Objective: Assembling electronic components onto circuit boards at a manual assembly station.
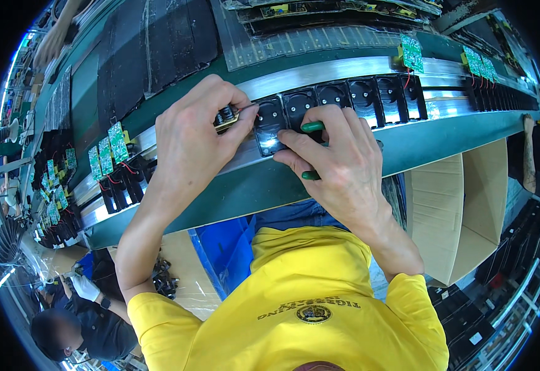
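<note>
My left hand point(191, 128) pinches a small circuit board point(225, 121) with dark components, edge-on, just left of a row of black plastic housings. Its fingertips are at the upper left edge of the nearest black housing point(269, 137), an open shell with small metal contacts inside. Curled in my right hand point(347, 154) is a pliers-like hand tool point(312, 127) with green grips; its head is hidden. That hand's thumb and index finger touch the right side of the same housing. Several more open housings point(364, 99) continue to the right along a metal rail.
Green circuit boards point(118, 142) on red wires hang from black housings at left; others point(412, 53) stand at right. Dark sheets point(159, 46) lie on the green bench point(220, 213). Below are a cardboard box point(485, 204) and blue bin point(220, 247). A co-worker point(84, 328) sits lower left.
</note>
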{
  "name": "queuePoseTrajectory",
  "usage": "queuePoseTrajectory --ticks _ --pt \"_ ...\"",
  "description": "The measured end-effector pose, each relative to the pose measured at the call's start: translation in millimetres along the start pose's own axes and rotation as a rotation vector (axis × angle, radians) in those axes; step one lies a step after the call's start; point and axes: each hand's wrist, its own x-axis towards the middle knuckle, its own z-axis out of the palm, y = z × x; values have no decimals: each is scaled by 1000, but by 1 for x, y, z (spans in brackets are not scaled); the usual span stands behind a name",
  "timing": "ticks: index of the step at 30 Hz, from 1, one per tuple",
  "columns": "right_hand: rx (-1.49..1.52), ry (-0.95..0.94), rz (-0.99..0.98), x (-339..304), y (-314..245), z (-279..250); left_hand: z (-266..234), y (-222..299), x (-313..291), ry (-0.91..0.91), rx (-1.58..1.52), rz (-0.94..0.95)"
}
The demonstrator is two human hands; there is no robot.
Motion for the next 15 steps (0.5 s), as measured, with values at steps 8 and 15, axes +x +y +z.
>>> queuePoseTrajectory --ticks 8,15 --pt "0 -6 -2 0 0 -1 1 0 -1 -8 -3 7" --pt "-2 0 -8 0 1 0 1 0 0 -6 15 7"
